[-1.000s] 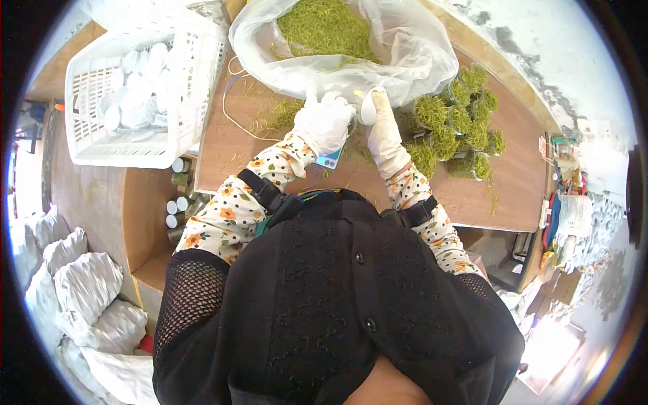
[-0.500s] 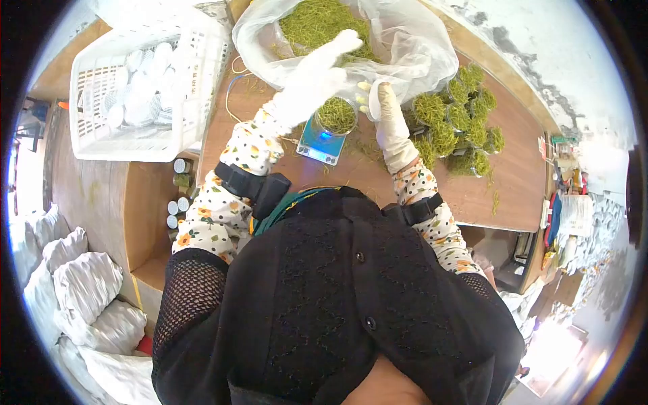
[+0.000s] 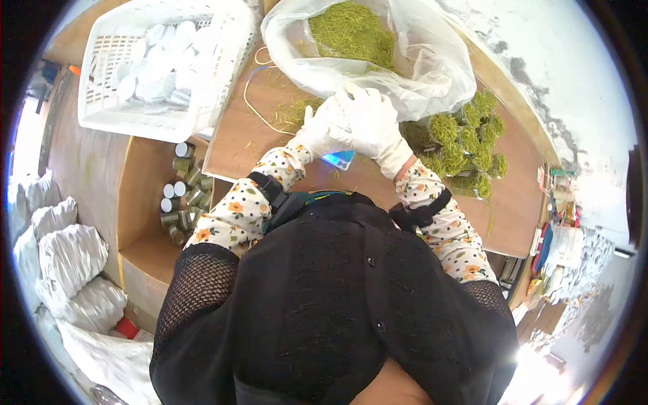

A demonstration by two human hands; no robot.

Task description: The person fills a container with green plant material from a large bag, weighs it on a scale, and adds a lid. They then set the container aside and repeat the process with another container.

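Observation:
My left hand and my right hand, both in white gloves, meet over a small blue digital scale. Only the scale's front edge and lit display show below them. Both hands' fingers are curled together, and whatever lies between them is hidden. The jar of dried green strands that stood on the scale is out of sight behind the gloves. Just beyond the hands, a clear plastic bag stands open, with a heap of dried green strands inside.
Several filled open jars cluster at the right of the brown table. A white plastic basket of white-lidded containers stands at left. Below it, a cardboard box holds lidded jars. A cable and loose strands lie left of the hands.
My left hand has drawn back from over the bag, and my right hand, which held a pale round rim, has moved inward. They now meet over the scale, covering the jar. The view has shifted.

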